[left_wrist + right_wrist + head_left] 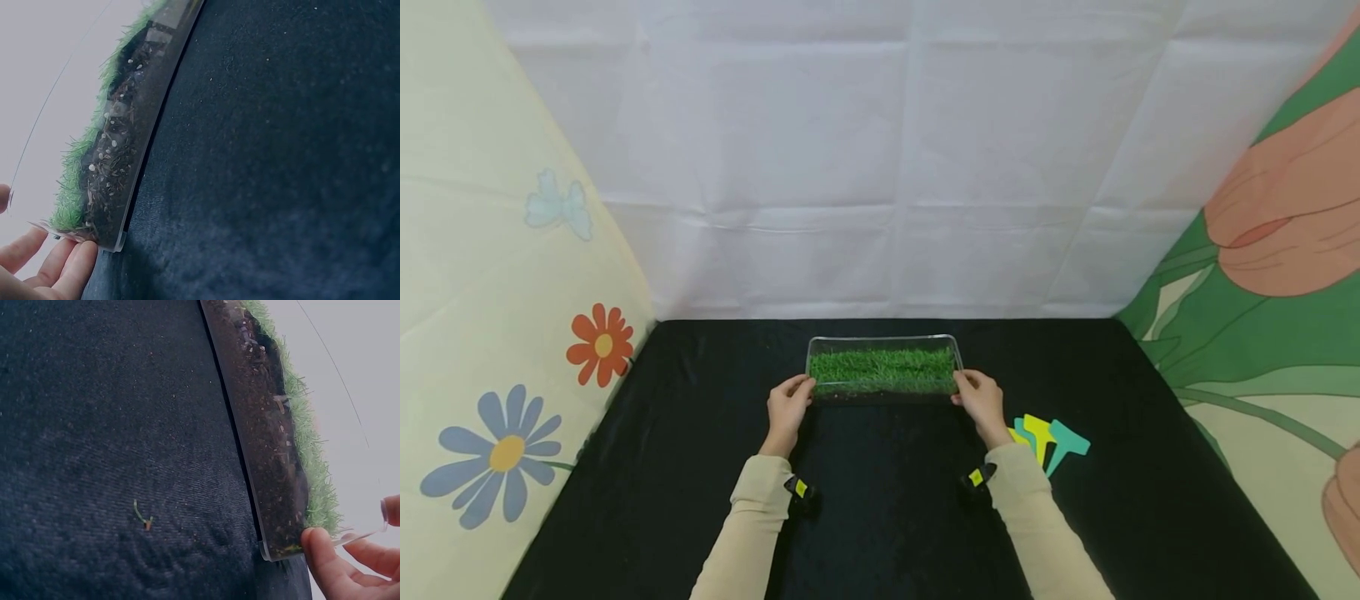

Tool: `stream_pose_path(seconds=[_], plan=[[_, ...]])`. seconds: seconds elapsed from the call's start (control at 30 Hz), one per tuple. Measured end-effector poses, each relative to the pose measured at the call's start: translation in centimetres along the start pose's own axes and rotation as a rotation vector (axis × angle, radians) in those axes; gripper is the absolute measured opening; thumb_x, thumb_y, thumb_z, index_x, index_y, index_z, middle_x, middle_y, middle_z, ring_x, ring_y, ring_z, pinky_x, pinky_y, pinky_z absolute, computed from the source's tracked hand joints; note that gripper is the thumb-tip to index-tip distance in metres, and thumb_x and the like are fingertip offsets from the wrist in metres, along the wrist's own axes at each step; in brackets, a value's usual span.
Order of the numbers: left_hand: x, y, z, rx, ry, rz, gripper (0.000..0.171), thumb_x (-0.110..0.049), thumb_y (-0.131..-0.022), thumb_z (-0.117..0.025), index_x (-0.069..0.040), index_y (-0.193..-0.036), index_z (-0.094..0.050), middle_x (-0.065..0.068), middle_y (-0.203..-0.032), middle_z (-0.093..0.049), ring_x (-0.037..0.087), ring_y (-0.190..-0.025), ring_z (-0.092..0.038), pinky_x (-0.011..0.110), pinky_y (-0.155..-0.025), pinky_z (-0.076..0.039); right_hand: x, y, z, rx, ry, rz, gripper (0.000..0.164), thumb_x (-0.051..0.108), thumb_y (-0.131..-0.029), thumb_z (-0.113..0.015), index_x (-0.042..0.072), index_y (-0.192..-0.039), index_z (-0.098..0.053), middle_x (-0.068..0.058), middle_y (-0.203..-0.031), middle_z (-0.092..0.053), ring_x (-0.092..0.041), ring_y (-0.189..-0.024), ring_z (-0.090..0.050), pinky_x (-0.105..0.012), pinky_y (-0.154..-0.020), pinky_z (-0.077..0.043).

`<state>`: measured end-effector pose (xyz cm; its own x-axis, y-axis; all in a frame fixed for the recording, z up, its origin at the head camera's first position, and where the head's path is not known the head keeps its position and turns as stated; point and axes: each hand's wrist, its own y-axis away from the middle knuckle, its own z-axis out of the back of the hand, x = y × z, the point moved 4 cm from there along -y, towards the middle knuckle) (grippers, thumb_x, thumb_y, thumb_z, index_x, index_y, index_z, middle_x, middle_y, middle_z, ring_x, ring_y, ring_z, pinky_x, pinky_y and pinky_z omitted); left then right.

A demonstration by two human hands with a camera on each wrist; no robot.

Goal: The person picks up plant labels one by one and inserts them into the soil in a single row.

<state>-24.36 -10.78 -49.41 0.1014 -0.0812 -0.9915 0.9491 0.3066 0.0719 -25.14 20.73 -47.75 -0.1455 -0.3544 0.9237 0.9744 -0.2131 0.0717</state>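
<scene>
Two bare hands hold a box between them near the far edge of the black cloth [647, 467], and we cannot tell whether its base rests fully there. We see the left hand [786, 408] pinching the left end of the box [887, 389], thumb apart from the fingers; the right hand [981, 400] grips the opposite end likewise, fingers bent around the rim. Clear and rigid, the box is a long rectangle with rounded corners. Inside, we find fine, bristly grass [883, 365] above crumbly dark soil [112, 178] flecked with white bits.

Beside the right sleeve [1045, 517] lie flat T-shaped tags [1060, 440], yellow and teal, overlapping like a fan. From the right wrist we notice a tiny sprig [145, 520] on the soft, faintly ribbed cloth. Behind hangs a creased white sheet [790, 158], flanked by a flowered left panel [467, 275] and a tulip-patterned right panel [1270, 358].
</scene>
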Motion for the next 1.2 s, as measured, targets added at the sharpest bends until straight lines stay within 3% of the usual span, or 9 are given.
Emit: stream_pose_path(seconds=[0.6,0.87,1.2], plan=[[0.22,0.23,0.02,0.007,0.01,-0.003,0.032,-0.017,-0.088,-0.059,0.004,-0.113,-0.061,0.019,-0.104,-0.061,0.03,-0.094,-0.058,0.038,-0.08,-0.049,-0.22,0.18,0.13,0.002,-0.01,-0.018,0.038,0.025,-0.094,-0.048,-0.002,-0.121,-0.055,-0.022,-0.106,-0.059,-0.01,-0.066,-0.061,-0.035,-0.071,-0.052],[0.21,0.77,0.22,-0.013,0.042,-0.092,0.036,-0.024,-0.086,-0.062,0.005,-0.107,-0.063,0.017,-0.095,-0.063,0.027,-0.085,-0.06,0.037,-0.074,-0.05,-0.41,0.45,0.07,0.005,-0.015,-0.025,0.039,0.026,-0.094,-0.048,-0.002,-0.121,-0.054,-0.022,-0.106,-0.058,-0.012,-0.068,-0.062,-0.035,-0.072,-0.051],[0.14,0.84,0.34,0.0,0.002,-0.006,0.031,-0.016,-0.088,-0.058,0.003,-0.112,-0.062,0.018,-0.102,-0.062,0.028,-0.092,-0.059,0.038,-0.08,-0.049,-0.4,0.89,0.1,-0.008,-0.011,-0.028,0.037,0.026,-0.094,-0.049,-0.002,-0.118,-0.056,-0.021,-0.103,-0.059,-0.016,-0.07,-0.063,-0.036,-0.072,-0.052]])
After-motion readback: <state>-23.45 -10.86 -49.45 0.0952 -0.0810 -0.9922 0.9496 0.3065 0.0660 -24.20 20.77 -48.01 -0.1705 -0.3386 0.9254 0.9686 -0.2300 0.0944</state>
